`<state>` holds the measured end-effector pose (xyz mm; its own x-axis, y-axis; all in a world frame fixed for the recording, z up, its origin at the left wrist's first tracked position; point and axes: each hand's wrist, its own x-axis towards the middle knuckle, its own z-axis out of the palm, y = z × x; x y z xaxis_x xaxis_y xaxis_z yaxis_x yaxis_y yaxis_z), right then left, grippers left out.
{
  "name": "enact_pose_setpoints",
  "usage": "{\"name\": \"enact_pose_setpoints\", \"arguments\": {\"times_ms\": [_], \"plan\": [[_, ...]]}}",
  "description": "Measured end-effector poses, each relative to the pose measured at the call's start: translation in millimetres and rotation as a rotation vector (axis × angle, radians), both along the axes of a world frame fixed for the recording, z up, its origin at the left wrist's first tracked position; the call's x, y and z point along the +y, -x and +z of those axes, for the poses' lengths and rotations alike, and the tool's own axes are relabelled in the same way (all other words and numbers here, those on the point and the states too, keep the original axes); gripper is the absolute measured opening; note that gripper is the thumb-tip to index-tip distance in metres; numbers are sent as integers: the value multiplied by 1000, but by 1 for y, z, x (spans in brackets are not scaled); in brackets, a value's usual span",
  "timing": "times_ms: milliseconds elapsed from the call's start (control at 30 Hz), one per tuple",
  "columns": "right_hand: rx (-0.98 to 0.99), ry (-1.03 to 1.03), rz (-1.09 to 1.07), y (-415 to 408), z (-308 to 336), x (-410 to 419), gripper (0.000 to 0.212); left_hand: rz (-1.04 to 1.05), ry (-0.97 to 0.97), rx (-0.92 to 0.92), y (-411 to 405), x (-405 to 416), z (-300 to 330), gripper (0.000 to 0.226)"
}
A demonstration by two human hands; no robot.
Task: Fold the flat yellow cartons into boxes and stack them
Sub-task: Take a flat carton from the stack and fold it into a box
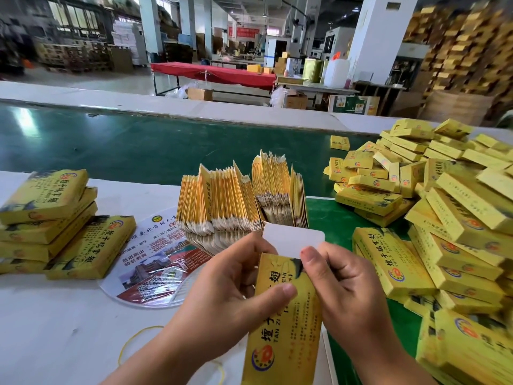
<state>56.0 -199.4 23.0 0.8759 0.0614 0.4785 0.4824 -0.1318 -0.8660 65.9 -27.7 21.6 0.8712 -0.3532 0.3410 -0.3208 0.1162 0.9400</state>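
I hold one yellow carton [283,329] upright in front of me, its white end flap [294,241] standing open at the top. My left hand [230,290] grips its left edge, thumb pressed on the printed face. My right hand [344,282] holds the right edge, thumb at the base of the flap. Just behind stands a bundle of flat cartons [241,201] on edge. Folded boxes lie in a big loose heap [433,207] on the right and in a small stack [47,218] on the left.
A green conveyor belt [138,143] runs across behind the white table [55,329]. A printed plastic fan [155,262] and a yellow rubber band [133,340] lie on the table. A single box [339,142] sits on the belt. Factory floor and pallets lie beyond.
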Motion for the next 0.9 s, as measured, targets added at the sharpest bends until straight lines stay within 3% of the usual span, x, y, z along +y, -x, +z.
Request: {"name": "enact_pose_setpoints", "arguments": {"times_ms": [267, 400, 433, 533, 600, 733, 900], "plan": [[15, 30, 5, -3, -4, 0, 51, 76, -105, -27, -3, 3, -1, 41], [87, -45, 28, -2, 2, -1, 18, 144, -11, 10, -5, 3, 0, 27], [118, -74, 35, -2, 1, -1, 27, 137, 31, 42, -5, 3, 1, 27], [199, -79, 59, -4, 0, -2, 58, 121, 74, 85, -5, 5, 2, 57], [238, -105, 130, -5, 1, -4, 54, 108, 73, 93, -7, 7, 3, 60], [269, -196, 219, -8, 2, -7, 47, 43, 135, 133, -10, 7, 5, 37], [280, -225, 264, -11, 0, -9, 40, 97, 103, 90, -9, 6, 4, 38]]}}
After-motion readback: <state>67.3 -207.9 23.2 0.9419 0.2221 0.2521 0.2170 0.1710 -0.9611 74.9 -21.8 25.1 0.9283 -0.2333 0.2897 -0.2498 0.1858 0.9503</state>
